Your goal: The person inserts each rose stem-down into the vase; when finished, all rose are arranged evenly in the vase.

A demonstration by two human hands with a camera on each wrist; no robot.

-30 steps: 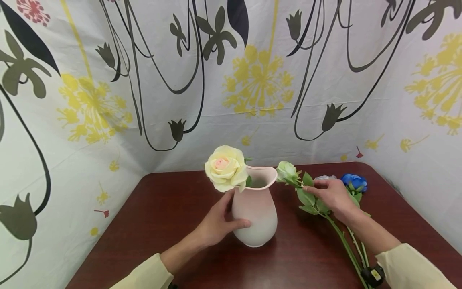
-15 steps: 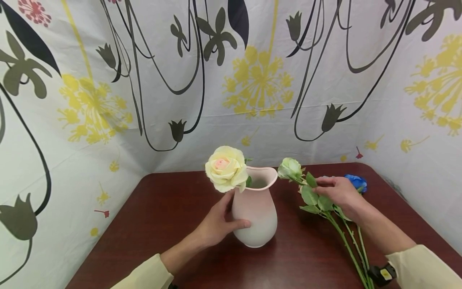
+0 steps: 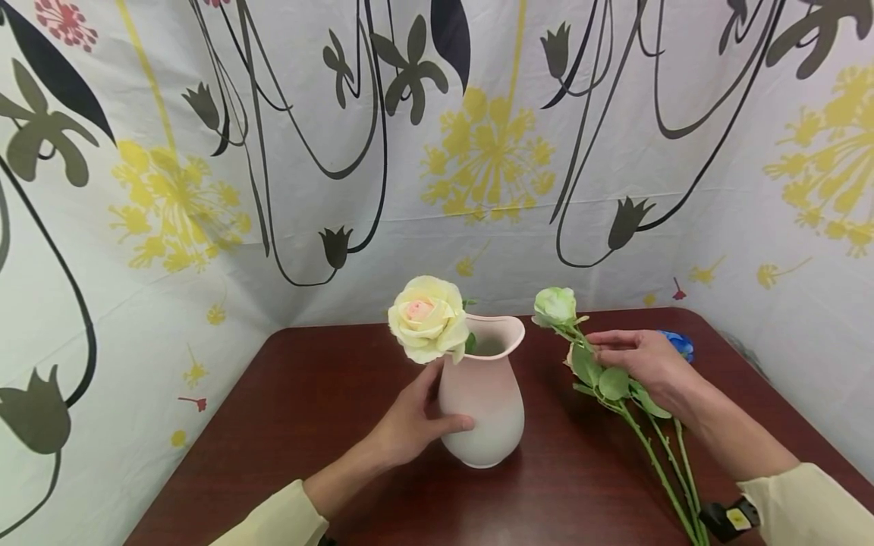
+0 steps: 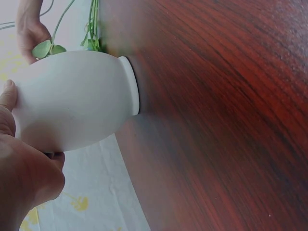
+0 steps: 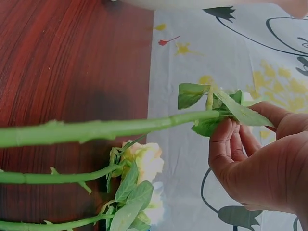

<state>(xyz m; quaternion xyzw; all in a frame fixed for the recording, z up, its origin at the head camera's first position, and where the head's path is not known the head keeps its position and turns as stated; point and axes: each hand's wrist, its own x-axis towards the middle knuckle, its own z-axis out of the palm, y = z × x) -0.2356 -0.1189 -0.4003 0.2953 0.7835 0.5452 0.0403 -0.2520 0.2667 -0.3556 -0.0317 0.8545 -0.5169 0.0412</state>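
Note:
A pinkish-white vase point(image 3: 482, 409) stands upright on the table, with a cream rose point(image 3: 428, 318) leaning over its left rim. My left hand point(image 3: 410, 425) grips the vase's left side, thumb across its front; the left wrist view shows the hand point(image 4: 29, 168) around the vase body point(image 4: 77, 101). To the right of the vase, my right hand point(image 3: 642, 364) pinches the leafy stem of a pale green-white rose point(image 3: 555, 306), its bloom raised near the rim. In the right wrist view the fingers of that hand point(image 5: 264, 159) close on the stem point(image 5: 168, 121) beside the leaves.
Further flowers lie on the dark red table point(image 3: 328, 394) at the right, among them a blue rose point(image 3: 679, 345) behind my right hand. In the right wrist view a peach bloom point(image 5: 144, 161) lies below the pinched stem. Patterned cloth point(image 3: 423, 250) stands behind the table.
My right hand has moved a little to the right with the pale green-white rose, whose bloom has risen slightly and tilted more upright. My left hand and the vase have stayed in place.

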